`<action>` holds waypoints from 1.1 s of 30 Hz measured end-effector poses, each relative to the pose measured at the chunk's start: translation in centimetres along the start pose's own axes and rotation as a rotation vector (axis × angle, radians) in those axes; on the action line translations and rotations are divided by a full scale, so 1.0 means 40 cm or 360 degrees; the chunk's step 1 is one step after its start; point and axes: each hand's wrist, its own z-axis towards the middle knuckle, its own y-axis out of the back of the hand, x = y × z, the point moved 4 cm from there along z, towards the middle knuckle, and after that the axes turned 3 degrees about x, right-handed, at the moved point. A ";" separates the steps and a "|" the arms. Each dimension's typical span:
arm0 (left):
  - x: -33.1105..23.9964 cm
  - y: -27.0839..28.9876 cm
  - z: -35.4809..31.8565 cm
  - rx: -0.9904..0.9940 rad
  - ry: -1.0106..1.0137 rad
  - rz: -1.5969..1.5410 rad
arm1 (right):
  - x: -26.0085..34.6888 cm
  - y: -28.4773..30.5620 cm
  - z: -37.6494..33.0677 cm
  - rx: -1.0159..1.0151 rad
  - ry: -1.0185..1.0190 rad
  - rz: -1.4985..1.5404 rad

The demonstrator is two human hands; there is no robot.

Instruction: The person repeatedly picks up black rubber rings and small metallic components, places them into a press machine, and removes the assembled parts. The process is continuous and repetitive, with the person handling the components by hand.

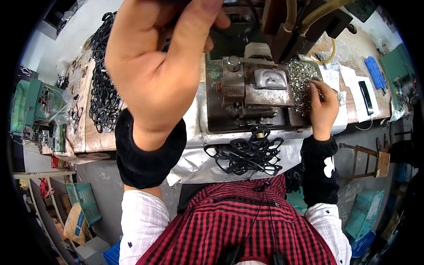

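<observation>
My left hand [150,75] is raised close to the camera, its fingers curled around a dark thing that the upper edge cuts off; a thin black rim [255,20] beside the fingertips looks like part of an eyeglass frame. At the right of the machine, my right hand [324,106] reaches into a heap of tiny shiny metal parts [301,81]. Its thumb and fingers are bent together, and what lies between them is too small to make out. Between the hands is a metal fixture [270,79] on the press bed.
Black eyeglass frames [104,95] lie heaped at the left, and more frames [245,154] sit on the silver sheet [194,165] before me. Hoses [318,17] hang by the press head. A phone [365,97], blue tray [375,72] and wooden stool [382,163] are at the right.
</observation>
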 end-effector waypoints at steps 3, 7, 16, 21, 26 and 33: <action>0.016 0.011 -0.061 -0.0122 0.0175 -0.0213 | -0.078 0.015 -0.053 -0.0320 -0.0617 0.1225; 0.050 -0.019 -0.150 -0.0154 0.0615 -0.0671 | -0.108 -0.013 -0.038 -0.0341 -0.0612 0.1508; 0.066 -0.013 -0.148 -0.0442 0.0508 -0.0531 | 0.290 0.000 0.037 0.0009 -0.0108 0.1210; 0.015 -0.018 -0.034 -0.0406 0.0405 -0.0167 | 0.311 -0.014 0.050 0.0106 -0.0304 0.1724; 0.016 -0.015 -0.030 -0.0379 0.0356 -0.0245 | 0.331 -0.004 0.042 0.0184 -0.0500 0.1879; 0.003 -0.021 -0.016 -0.0353 0.0384 -0.0349 | 0.322 -0.002 0.042 0.0250 -0.0594 0.1868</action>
